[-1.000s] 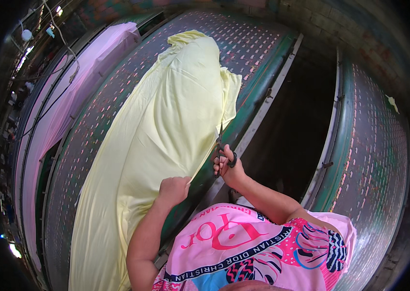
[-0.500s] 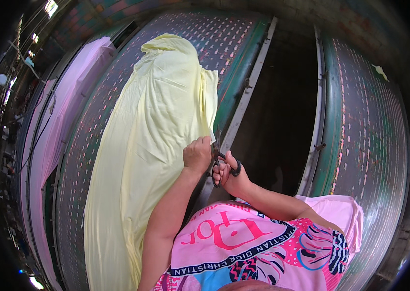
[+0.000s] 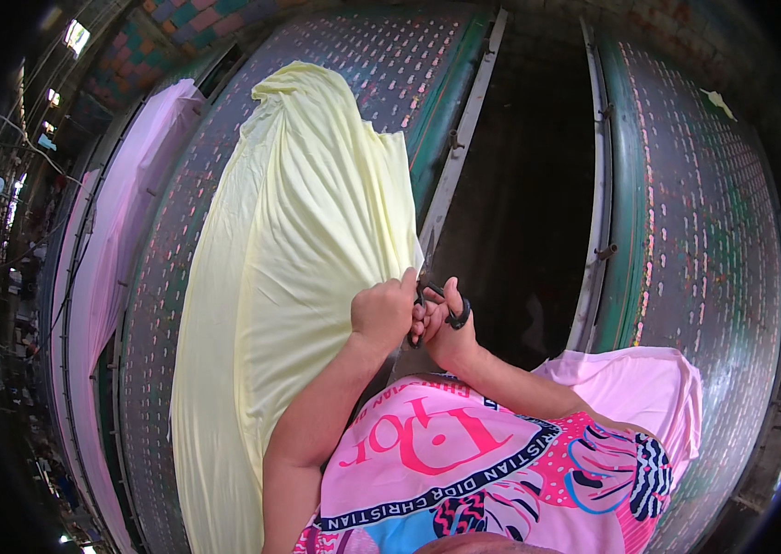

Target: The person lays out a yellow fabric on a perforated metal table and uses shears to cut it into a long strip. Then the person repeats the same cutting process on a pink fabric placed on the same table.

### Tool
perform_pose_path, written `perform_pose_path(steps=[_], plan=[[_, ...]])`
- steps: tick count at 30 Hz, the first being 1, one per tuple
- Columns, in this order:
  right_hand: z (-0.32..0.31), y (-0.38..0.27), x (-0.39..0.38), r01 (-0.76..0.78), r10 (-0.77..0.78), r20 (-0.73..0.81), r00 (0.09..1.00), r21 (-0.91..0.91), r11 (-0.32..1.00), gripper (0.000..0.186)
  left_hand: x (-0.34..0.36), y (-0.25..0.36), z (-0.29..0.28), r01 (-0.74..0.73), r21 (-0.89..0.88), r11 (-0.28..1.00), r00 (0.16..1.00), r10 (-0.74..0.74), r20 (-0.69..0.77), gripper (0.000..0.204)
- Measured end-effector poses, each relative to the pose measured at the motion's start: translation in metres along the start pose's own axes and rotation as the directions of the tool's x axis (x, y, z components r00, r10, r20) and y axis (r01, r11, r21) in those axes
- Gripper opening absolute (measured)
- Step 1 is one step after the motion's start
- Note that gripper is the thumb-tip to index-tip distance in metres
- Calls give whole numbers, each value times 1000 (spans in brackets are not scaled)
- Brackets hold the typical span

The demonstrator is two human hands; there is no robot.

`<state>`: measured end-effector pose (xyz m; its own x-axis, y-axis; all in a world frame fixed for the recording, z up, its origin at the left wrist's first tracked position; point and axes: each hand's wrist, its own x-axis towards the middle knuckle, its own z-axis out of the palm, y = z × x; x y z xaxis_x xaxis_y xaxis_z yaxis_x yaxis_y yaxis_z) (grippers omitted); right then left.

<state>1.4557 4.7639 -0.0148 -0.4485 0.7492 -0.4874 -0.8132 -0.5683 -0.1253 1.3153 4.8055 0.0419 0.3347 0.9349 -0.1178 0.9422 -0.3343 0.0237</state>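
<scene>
A long piece of pale yellow fabric (image 3: 289, 240) lies in folds over the long table on my left. My left hand (image 3: 383, 312) is closed on the fabric's right edge, pulling creases toward it. Right beside it, my right hand (image 3: 446, 325) has its thumb and fingers in the handles of black-handled scissors (image 3: 421, 294). Their blades point away from me, close to the held edge. Whether the blades are apart or together is hard to make out. A small white corner shows just beyond my left fist.
Dotted long tables (image 3: 155, 305) stand left and right (image 3: 704, 240), edged with metal rails (image 3: 464, 120). Between them runs a dark gap (image 3: 520, 185). Pink fabric (image 3: 123, 203) covers another table farther left; more pink cloth (image 3: 635, 379) lies by my right elbow. A yellowish scrap (image 3: 718, 103) rests far right.
The yellow fabric's right edge has been drawn tighter, with more creases running to my left hand. Both hands have shifted slightly right, and the scissors now point straighter away from me.
</scene>
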Motion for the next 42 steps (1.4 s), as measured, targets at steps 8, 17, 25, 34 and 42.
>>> perform_pose_path(steps=[8,17,25,34,42], plan=[[2,6,15,-49,48,-88,995,-4,999,80,-54,1,-12,47,-180,983,983,-77,-164,32],[-2,-10,49,-75,60,-268,962,-48,996,76,-118,2,-20,135,-411,902,953,-231,-194,23],[23,-16,93,-15,37,134,990,-162,987,67,-127,-1,-35,178,-572,801,869,-400,-291,24],[274,-96,214,244,-31,614,789,-265,933,53,2,-136,-159,550,43,834,647,-392,-654,12],[139,-56,213,-16,127,495,859,-222,975,57,-71,-127,-118,415,209,886,810,-255,-528,35]])
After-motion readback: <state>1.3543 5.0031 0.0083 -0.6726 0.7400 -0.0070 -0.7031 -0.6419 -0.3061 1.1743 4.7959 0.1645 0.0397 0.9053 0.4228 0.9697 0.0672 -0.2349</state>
